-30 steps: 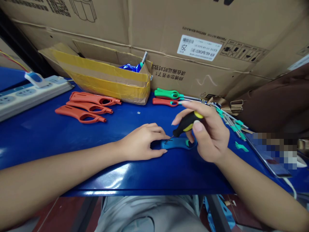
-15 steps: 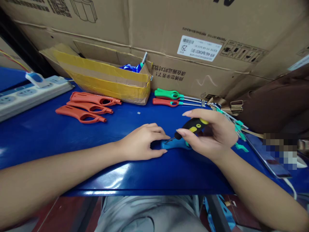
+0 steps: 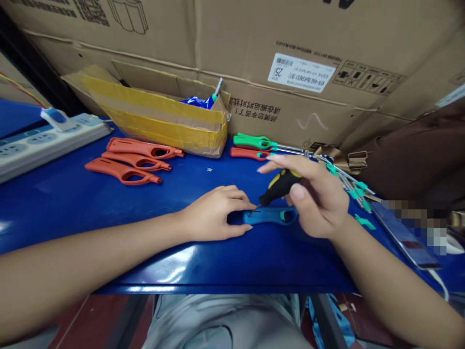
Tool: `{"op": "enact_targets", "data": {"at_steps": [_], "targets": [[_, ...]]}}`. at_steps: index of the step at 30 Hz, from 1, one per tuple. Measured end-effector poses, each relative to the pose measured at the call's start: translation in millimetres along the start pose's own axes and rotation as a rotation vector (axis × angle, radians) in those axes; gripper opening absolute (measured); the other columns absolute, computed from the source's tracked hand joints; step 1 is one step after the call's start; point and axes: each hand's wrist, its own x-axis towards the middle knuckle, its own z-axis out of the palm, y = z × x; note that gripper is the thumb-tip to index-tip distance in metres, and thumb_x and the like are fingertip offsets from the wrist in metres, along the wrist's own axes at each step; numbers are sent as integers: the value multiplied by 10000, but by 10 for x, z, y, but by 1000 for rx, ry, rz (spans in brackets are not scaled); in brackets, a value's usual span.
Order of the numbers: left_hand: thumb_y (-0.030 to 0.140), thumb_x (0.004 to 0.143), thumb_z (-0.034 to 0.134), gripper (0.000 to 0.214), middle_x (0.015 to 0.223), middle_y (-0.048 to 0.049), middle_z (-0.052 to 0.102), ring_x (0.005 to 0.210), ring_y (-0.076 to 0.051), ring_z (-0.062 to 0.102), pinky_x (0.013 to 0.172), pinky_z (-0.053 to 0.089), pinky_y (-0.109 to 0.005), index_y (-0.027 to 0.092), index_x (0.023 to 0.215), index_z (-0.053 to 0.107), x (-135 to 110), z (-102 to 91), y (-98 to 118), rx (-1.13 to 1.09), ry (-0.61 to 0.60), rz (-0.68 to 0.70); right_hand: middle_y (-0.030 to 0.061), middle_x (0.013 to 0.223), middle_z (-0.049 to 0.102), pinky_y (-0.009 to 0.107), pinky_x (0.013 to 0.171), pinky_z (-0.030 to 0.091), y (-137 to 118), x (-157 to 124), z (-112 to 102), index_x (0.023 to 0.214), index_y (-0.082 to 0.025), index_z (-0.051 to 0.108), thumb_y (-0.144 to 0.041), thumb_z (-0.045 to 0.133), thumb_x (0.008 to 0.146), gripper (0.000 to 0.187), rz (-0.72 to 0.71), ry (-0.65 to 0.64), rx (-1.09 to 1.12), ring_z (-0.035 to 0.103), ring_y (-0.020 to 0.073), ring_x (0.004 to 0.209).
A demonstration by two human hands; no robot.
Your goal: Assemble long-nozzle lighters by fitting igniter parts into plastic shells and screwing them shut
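Note:
A blue lighter handle (image 3: 267, 216) with a green trigger lies flat near the table's front. My left hand (image 3: 220, 213) pinches its left end between thumb and forefinger. In my right hand (image 3: 321, 198) is a black and yellow screwdriver (image 3: 279, 186), tilted, its tip at the left part of the blue handle. My right thumb and palm are around the grip, with the forefinger stretched out past it. Whether the tip sits in a screw is too small to tell.
Several orange lighter handles (image 3: 123, 171) lie left, before a taped cardboard box (image 3: 170, 123). Behind are a green lighter (image 3: 252, 141) and a red one (image 3: 247, 153). Metal lighter tubes (image 3: 350, 182) and a phone (image 3: 405, 235) lie right; a power strip (image 3: 47, 140) is far left.
My right hand has turned on the screwdriver and shifted slightly, uncovering the trigger end of the blue handle. My left hand stays where it was.

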Motion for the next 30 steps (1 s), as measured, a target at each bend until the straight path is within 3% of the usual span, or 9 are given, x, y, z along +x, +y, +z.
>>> {"op": "enact_targets", "data": {"at_steps": [3, 8, 12, 14, 17, 20, 23, 25, 30], "targets": [[337, 888, 735, 315, 1115, -66, 742, 1035, -246, 666, 955, 490, -404, 176, 1159, 731, -1, 4, 1, -6, -5, -4, 67, 1152, 725, 290, 588, 599, -14, 4, 7, 1396, -255, 547, -253, 502, 1023, 376, 136, -9, 160, 706, 150, 724], [339, 889, 732, 325, 1106, -69, 743, 1018, -247, 665, 919, 497, -400, 178, 1172, 722, 5, 10, -5, 1, 0, 5, 55, 1049, 758, 308, 646, 608, -20, 19, -8, 1272, -271, 655, -249, 783, 848, 443, -41, 137, -191, 726, 204, 794], [341, 889, 736, 314, 1086, -68, 739, 1019, -243, 667, 936, 491, -397, 167, 1150, 730, 3, 4, -7, -2, 4, 7, 87, 1183, 723, 306, 629, 613, -57, 26, -11, 1449, -255, 525, -276, 583, 980, 473, 88, 1, -28, 728, 213, 914], [341, 891, 736, 316, 1085, -67, 740, 1020, -242, 667, 936, 489, -394, 167, 1155, 728, -1, 3, -9, -2, 4, 8, 77, 1136, 725, 298, 587, 600, -67, 33, 8, 1391, -256, 570, -266, 595, 975, 417, 159, 27, 58, 721, 205, 879], [339, 890, 739, 327, 1077, -64, 741, 994, -240, 663, 898, 489, -386, 176, 1172, 723, -2, 5, -9, 6, 10, 13, 53, 976, 747, 335, 597, 597, -48, 48, 16, 1220, -270, 672, -283, 768, 866, 367, 33, 140, -93, 690, 204, 744], [331, 885, 746, 322, 1069, -64, 737, 990, -240, 662, 901, 483, -390, 176, 1167, 725, 1, 4, -5, 10, 4, 8, 75, 1004, 756, 369, 691, 618, -34, 52, -11, 1311, -252, 643, -295, 743, 886, 439, -127, 114, -228, 709, 224, 791], [338, 890, 741, 307, 1076, -62, 735, 1005, -238, 662, 926, 482, -389, 177, 1151, 727, 0, 0, -3, -6, -7, -2, 92, 1157, 730, 352, 692, 621, -60, 47, -25, 1446, -238, 538, -260, 534, 1001, 446, 2, 5, -87, 726, 224, 928], [343, 894, 737, 307, 1077, -62, 737, 1009, -237, 661, 921, 485, -383, 179, 1153, 726, -2, -2, -4, -11, -6, -2, 78, 1104, 737, 332, 661, 609, -78, 49, -22, 1409, -235, 566, -246, 546, 997, 413, 62, 16, -41, 722, 207, 879], [343, 891, 738, 317, 1029, -66, 734, 970, -239, 661, 883, 490, -382, 179, 1162, 729, -1, -3, -2, 13, 3, 2, 62, 924, 750, 306, 660, 588, -66, 64, -44, 1261, -208, 658, -269, 755, 878, 400, -175, 110, -314, 676, 182, 718]]}}
